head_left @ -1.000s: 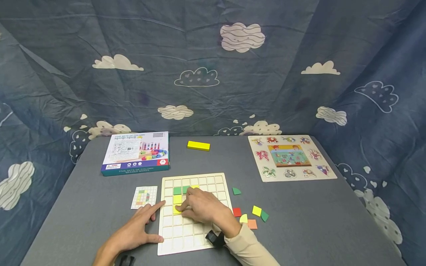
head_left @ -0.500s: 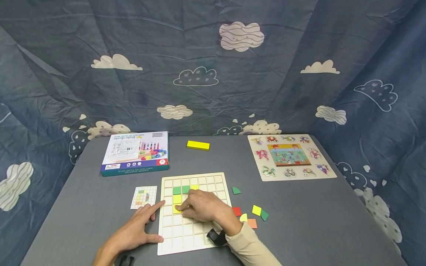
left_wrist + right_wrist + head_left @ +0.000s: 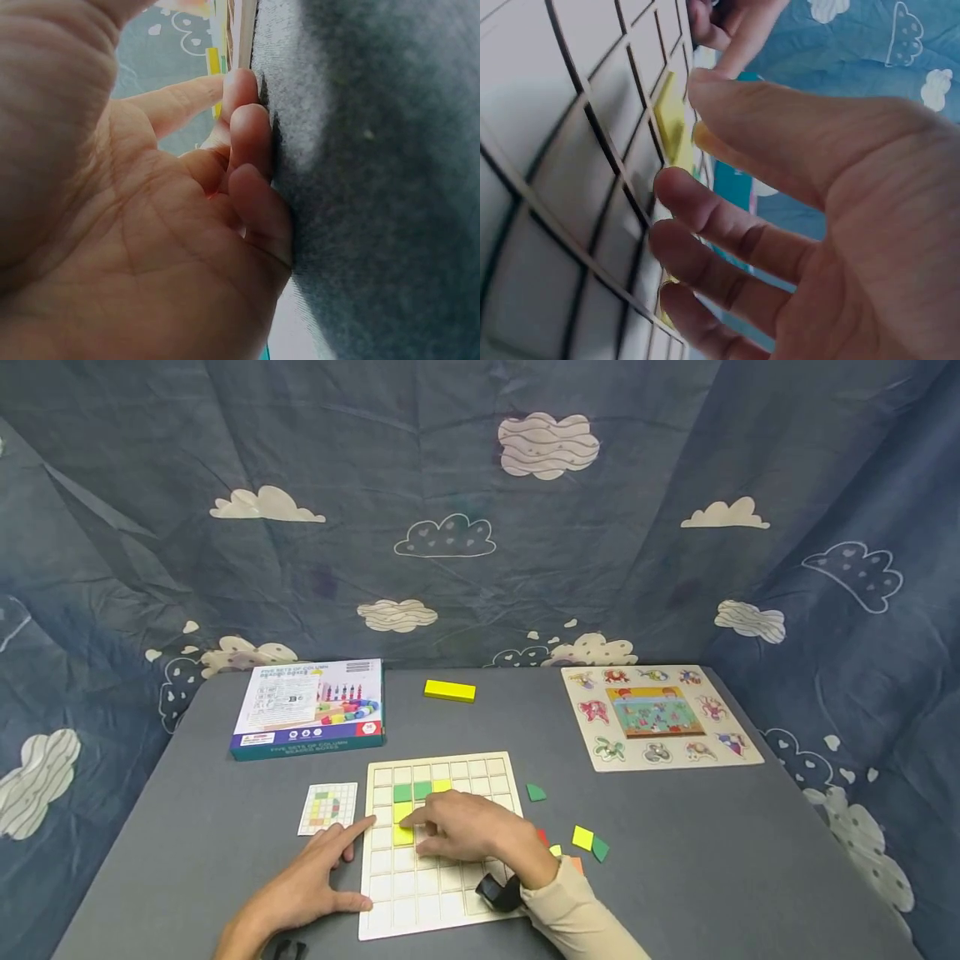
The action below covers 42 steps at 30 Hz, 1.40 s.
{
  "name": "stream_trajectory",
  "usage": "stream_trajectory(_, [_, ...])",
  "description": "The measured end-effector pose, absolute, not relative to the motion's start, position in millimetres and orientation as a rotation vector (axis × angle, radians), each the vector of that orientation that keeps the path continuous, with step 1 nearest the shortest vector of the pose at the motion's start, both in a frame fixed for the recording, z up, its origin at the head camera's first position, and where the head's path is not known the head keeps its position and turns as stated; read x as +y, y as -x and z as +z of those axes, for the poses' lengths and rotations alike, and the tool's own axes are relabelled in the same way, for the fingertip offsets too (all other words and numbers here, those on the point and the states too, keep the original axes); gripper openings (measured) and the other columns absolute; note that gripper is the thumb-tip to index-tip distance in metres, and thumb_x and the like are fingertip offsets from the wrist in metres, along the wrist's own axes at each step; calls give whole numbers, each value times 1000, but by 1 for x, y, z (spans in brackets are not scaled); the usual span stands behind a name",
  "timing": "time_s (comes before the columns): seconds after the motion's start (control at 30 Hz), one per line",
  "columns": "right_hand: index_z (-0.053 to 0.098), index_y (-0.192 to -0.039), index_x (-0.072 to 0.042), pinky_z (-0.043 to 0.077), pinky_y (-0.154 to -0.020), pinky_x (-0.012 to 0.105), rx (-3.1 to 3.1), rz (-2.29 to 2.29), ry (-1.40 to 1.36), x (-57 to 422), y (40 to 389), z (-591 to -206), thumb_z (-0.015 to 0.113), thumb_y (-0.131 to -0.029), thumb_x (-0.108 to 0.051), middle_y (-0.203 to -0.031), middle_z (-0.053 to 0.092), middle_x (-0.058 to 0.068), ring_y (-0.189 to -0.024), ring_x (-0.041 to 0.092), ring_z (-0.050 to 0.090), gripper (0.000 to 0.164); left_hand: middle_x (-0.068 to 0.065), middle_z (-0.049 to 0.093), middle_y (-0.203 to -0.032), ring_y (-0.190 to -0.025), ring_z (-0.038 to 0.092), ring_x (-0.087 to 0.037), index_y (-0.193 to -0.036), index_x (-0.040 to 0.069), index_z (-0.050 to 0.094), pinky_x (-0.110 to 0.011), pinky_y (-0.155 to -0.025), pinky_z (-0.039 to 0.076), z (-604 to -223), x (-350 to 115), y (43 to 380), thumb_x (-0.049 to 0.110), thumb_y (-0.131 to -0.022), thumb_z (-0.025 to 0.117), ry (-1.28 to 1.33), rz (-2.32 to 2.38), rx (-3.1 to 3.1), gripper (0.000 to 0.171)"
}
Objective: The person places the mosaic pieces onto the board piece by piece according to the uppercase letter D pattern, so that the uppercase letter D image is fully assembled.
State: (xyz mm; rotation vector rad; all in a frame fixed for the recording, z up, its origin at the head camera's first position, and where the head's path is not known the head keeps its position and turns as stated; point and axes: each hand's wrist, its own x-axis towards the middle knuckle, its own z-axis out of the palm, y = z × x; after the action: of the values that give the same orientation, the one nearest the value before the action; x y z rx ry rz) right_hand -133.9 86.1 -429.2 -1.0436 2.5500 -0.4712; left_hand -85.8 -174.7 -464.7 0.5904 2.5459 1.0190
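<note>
A pale wooden grid board (image 3: 420,910) lies in front of me. Two green tiles (image 3: 402,792) and a yellow square (image 3: 442,786) form a row near its top; two more yellow squares, an upper one (image 3: 403,811) and a lower one (image 3: 402,836), run down from the row's left end. My right hand (image 3: 468,827) is over the board, its index fingertip at these two squares and the other fingers loosely bent, with nothing gripped. My left hand (image 3: 303,881) rests at the board's left edge, index finger and thumb against it; its other fingers (image 3: 251,139) curl on the table.
A small pattern card (image 3: 328,810) lies left of the board. Right of it are loose pieces, among them a green quarter-round (image 3: 536,792) and a yellow square (image 3: 582,837). A boxed toy (image 3: 307,710), a yellow bar (image 3: 450,691) and an animal puzzle (image 3: 660,718) stand farther back.
My right hand has shifted slightly right and its thumb has drawn away from the lower yellow square, which now shows more fully. The left hand stays put at the board's edge.
</note>
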Motion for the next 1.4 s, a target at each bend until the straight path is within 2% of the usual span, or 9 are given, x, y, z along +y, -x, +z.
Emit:
stream_trajectory(0.33, [66, -131, -14, 47, -78, 20, 2509, -619, 1109, 128, 131, -418, 67, -97, -27, -98, 66, -4, -82, 2, 57, 36, 4, 41, -96, -92, 36, -13, -152, 16, 42, -28, -78, 31, -467, -174, 84, 46, -71, 87, -582, 1049, 2541, 97])
stream_trajectory(0.47, [65, -131, -11, 49, -79, 21, 2489, -695, 1074, 151, 125, -420, 66, -98, -25, -101, 67, -2, -85, 2, 59, 36, 3, 41, -96, -93, 36, -14, -152, 17, 42, -28, -78, 31, -467, -173, 84, 45, -71, 87, -565, 1054, 2522, 98])
stream_trajectory(0.63, [64, -132, -11, 51, -78, 24, 2473, -773, 1011, 182, 126, -427, 66, -98, -26, -100, 65, -5, -83, -1, 57, 38, 4, 41, -96, -92, 36, -12, -152, 15, 41, -28, -78, 31, -469, -174, 83, 45, -71, 87, -579, 1060, 2525, 98])
stream_trajectory(0.87, [65, -129, -8, 50, -78, 34, 2553, -833, 873, 224, 139, -430, 73, -93, -23, -99, 66, -2, -86, 11, 58, 40, 5, 41, -95, -91, 36, -11, -152, 16, 42, -27, -77, 31, -468, -175, 85, 46, -71, 87, -588, 1048, 2550, 98])
stream_trajectory(1.1, [70, -115, -8, 52, -78, 30, 2487, -941, 783, 264, 153, -437, 78, -88, -20, -103, 69, 5, -85, 10, 60, 31, 4, 41, -95, -91, 37, -12, -153, 16, 41, -29, -79, 31, -467, -175, 86, 46, -71, 87, -581, 1030, 2538, 99])
stream_trajectory(1.4, [73, -105, -8, 47, -69, 24, 2369, -892, 614, 288, 153, -436, 82, -81, -13, -89, 66, 5, -77, 9, 55, 26, 4, 41, -95, -91, 36, -12, -152, 17, 41, -30, -79, 30, -468, -175, 87, 46, -70, 87, -576, 1047, 2536, 98])
